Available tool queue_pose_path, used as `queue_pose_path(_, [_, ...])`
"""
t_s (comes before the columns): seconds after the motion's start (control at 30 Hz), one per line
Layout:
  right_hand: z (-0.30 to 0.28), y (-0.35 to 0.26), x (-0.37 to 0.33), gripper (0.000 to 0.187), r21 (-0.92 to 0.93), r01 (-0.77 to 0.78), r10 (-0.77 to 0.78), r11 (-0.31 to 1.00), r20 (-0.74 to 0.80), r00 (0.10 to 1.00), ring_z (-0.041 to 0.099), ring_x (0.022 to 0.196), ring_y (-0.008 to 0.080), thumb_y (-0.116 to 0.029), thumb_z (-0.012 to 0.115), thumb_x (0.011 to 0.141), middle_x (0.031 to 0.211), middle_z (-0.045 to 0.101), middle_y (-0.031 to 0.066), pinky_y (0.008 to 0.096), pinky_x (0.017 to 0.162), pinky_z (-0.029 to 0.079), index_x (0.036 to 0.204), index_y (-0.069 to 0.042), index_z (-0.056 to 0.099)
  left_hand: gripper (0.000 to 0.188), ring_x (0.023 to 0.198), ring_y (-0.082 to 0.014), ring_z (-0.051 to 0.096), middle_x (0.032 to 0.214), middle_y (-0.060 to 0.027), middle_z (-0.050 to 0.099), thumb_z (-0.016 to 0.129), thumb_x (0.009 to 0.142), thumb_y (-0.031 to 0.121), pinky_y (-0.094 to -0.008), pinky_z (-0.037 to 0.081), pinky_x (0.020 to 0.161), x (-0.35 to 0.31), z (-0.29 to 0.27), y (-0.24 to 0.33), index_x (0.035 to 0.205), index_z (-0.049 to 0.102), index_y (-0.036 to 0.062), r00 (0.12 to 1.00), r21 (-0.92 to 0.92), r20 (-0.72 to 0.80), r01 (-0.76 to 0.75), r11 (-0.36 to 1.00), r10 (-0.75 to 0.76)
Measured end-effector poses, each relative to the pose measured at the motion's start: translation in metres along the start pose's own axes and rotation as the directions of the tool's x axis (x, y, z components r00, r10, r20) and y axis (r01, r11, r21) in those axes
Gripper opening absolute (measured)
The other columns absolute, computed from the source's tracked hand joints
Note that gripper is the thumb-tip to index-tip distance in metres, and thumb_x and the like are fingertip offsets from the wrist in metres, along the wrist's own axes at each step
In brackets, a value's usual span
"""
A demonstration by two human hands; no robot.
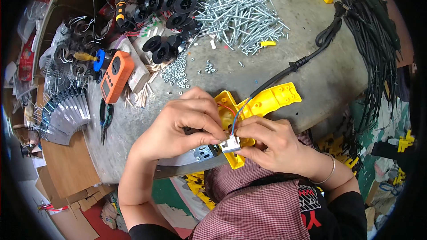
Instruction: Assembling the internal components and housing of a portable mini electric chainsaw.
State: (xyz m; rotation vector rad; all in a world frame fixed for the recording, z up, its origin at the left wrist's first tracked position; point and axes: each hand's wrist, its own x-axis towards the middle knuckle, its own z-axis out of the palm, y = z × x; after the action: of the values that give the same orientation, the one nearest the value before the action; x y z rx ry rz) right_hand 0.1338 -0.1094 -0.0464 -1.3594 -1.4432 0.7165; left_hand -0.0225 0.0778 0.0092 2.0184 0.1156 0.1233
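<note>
Between my hands, above the table's near edge, is a small white rectangular part with a dark lower edge. My left hand pinches its left side between thumb and fingertips. The fingertips of my right hand grip it from the right. A blue wire runs down to this part from a black power cord. A red wire curves over the yellow plastic housing half, which lies open side up behind and beneath my fingers. Next to my left wrist, a perforated metal piece is partly hidden.
Long screws are heaped at the back, with nuts and black spools to their left. Left of me are an orange meter, pliers and fanned metal plates. Black cords hang over the right edge.
</note>
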Motion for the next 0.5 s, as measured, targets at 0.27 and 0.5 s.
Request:
queue_pose_path(0.27, [0.0014,0.0004,0.0011,0.030,-0.040,0.052,-0.053,0.998,-0.015,0.998,0.068,0.071,0.0244,-0.012,0.075,0.077,0.096,0.065,0.0061,0.0340,0.059,0.055,0.105,-0.007,0.064,0.021,0.090,-0.0228,0.058,0.077,0.0001,0.067,0.084,0.070,0.022,-0.0370,0.046,0.085,0.0013,0.0014,0.0067,0.074,0.071,0.0066,0.992,0.017,0.007,0.123,0.992,-0.123])
queue_pose_path(0.5, [0.0010,-0.0008,0.0031,0.029,-0.043,0.071,-0.071,0.997,0.002,0.997,0.068,0.070,0.0242,-0.010,0.074,0.077,0.097,0.065,0.0059,0.0340,0.059,0.055,0.104,-0.007,0.065,0.019,0.084,-0.0213,0.059,0.076,-0.0004,0.066,0.083,0.071,0.022,-0.0373,0.045,0.085,0.0000,0.0049,0.0079,0.075,0.071,0.0075,0.996,0.061,0.064,0.064,0.996,-0.068])
